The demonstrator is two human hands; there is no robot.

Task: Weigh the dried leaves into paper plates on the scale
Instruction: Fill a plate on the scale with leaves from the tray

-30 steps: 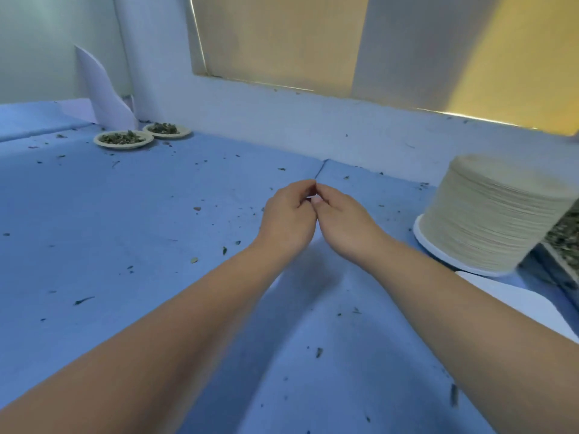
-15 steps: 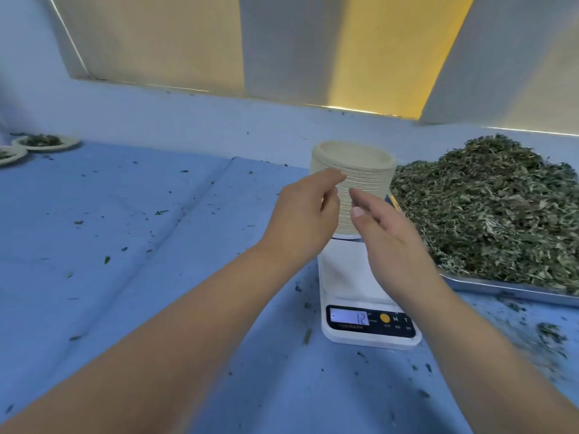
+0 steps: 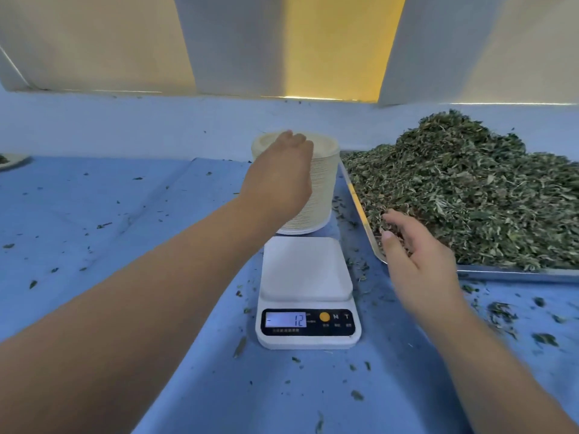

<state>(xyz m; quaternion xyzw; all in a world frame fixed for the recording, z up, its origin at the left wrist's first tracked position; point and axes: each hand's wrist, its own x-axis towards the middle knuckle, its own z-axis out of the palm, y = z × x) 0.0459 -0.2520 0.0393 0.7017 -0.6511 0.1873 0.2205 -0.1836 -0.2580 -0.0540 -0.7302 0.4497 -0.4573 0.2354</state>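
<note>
Two bare hands work above a blue table (image 3: pixel 109 214). The left hand (image 3: pixel 277 177) lies on top of a tall stack of paper plates (image 3: pixel 326 183). Its fingers (image 3: pixel 291 137) bend over the top plate, but the back of the hand hides them, so whether they pinch it cannot be told. The right hand (image 3: pixel 419 264) hovers with fingers (image 3: pixel 404 223) apart and relaxed, holding nothing. Their tips are over the near left corner of a metal tray (image 3: pixel 507 273). Dried leaves (image 3: pixel 470 189) are heaped in that tray, beyond and to the right of the right fingers. A white scale (image 3: pixel 307 277) stands between the two hands, just in front of the stack and nearer the person than the left fingers; its display reads 12. Leaf crumbs (image 3: pixel 501 311) lie scattered on the table. Far to the left of the left fingers, a plate with leaves (image 3: pixel 11 158) sits at the frame edge.
</note>
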